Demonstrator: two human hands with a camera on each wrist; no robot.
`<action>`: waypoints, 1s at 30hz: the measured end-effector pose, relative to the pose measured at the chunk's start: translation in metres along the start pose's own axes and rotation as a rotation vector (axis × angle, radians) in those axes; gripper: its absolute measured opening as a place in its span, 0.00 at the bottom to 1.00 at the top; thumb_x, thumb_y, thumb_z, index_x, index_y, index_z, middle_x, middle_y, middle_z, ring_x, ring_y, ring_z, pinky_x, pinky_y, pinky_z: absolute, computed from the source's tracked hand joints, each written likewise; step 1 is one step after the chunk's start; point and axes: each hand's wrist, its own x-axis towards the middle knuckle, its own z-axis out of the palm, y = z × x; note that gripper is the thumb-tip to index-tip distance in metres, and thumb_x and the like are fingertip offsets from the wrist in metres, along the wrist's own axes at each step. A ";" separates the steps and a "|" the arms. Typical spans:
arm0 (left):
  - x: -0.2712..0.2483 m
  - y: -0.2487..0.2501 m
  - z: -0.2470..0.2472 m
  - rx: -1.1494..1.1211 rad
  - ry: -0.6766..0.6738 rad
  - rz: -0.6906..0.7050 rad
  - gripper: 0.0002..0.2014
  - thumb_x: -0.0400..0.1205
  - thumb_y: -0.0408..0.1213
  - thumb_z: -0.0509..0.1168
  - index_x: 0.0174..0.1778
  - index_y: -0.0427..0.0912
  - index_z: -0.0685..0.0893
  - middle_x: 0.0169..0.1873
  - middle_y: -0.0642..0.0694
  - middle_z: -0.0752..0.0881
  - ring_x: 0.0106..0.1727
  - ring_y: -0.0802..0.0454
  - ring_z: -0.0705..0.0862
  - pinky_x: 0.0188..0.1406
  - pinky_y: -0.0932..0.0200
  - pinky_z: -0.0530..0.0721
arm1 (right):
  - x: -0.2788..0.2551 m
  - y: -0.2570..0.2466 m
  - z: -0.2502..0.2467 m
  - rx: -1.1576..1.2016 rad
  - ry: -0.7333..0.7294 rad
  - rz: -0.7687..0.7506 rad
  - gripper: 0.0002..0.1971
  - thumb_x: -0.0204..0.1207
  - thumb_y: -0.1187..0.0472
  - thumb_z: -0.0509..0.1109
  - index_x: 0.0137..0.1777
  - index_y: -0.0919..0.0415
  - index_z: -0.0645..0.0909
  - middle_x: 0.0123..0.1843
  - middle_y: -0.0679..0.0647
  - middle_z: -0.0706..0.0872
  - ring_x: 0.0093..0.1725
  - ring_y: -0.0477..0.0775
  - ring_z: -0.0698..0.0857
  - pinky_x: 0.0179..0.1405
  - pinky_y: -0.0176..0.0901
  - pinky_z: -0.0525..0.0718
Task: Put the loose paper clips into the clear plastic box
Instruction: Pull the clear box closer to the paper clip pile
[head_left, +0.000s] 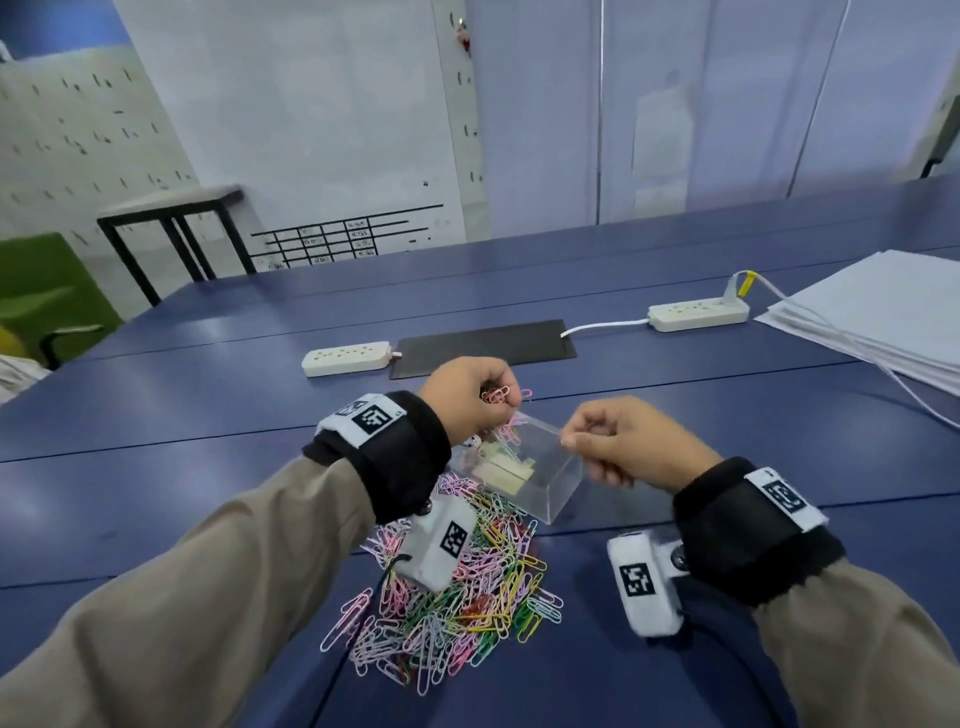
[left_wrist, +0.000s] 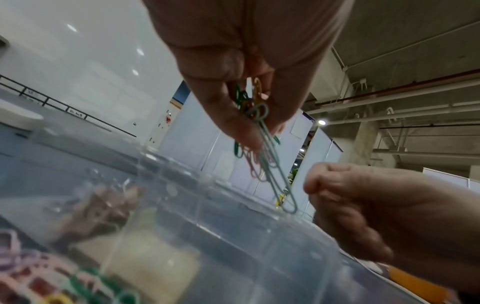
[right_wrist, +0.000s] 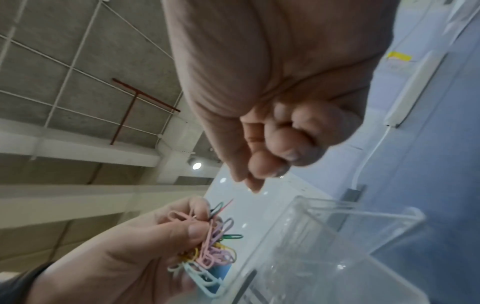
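**Above the box mouth: left hand holding clip bunch, right hand at the rim**

Over the clear plastic box (head_left: 540, 467), left hand (head_left: 467, 397) pinches a bunch of coloured paper clips (head_left: 497, 396) between thumb and fingers; some dangle toward the opening. In the left wrist view a pale blue clip (left_wrist: 278, 170) hangs lowest, its tip at the box rim. Right hand (head_left: 631, 441) sits at 3 o'clock of the box, fingers curled, fingertips at the rim; cannot tell if it grips the wall. Box stands on the blue bench (head_left: 208, 405), mouth up, pale beige block (head_left: 506, 470) inside. Loose clip pile (head_left: 457, 592) lies on the bench at 7 o'clock of the box, touching its near side. Two power strips (head_left: 345, 357), dark mat (head_left: 485, 347) at 12 o'clock, paper stack (head_left: 878, 312) at 2 o'clock.
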 end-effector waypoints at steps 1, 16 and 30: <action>0.001 0.001 0.006 -0.005 0.013 0.010 0.12 0.73 0.22 0.65 0.32 0.45 0.79 0.28 0.49 0.81 0.26 0.54 0.81 0.32 0.55 0.89 | 0.000 0.002 -0.004 0.018 0.092 -0.001 0.06 0.77 0.62 0.67 0.38 0.58 0.79 0.21 0.51 0.79 0.16 0.45 0.71 0.15 0.32 0.68; 0.002 -0.008 0.027 0.289 -0.230 0.052 0.06 0.74 0.33 0.69 0.46 0.44 0.85 0.39 0.52 0.86 0.43 0.57 0.86 0.46 0.65 0.80 | 0.001 0.017 0.003 0.111 0.167 0.038 0.04 0.77 0.67 0.65 0.41 0.60 0.76 0.27 0.55 0.78 0.18 0.43 0.71 0.14 0.28 0.67; -0.058 -0.034 -0.028 0.423 -0.268 -0.035 0.09 0.75 0.40 0.70 0.50 0.47 0.82 0.47 0.50 0.86 0.45 0.50 0.85 0.44 0.62 0.80 | 0.003 0.018 0.007 0.052 0.178 0.054 0.05 0.75 0.69 0.67 0.48 0.60 0.77 0.35 0.56 0.79 0.30 0.51 0.79 0.22 0.39 0.77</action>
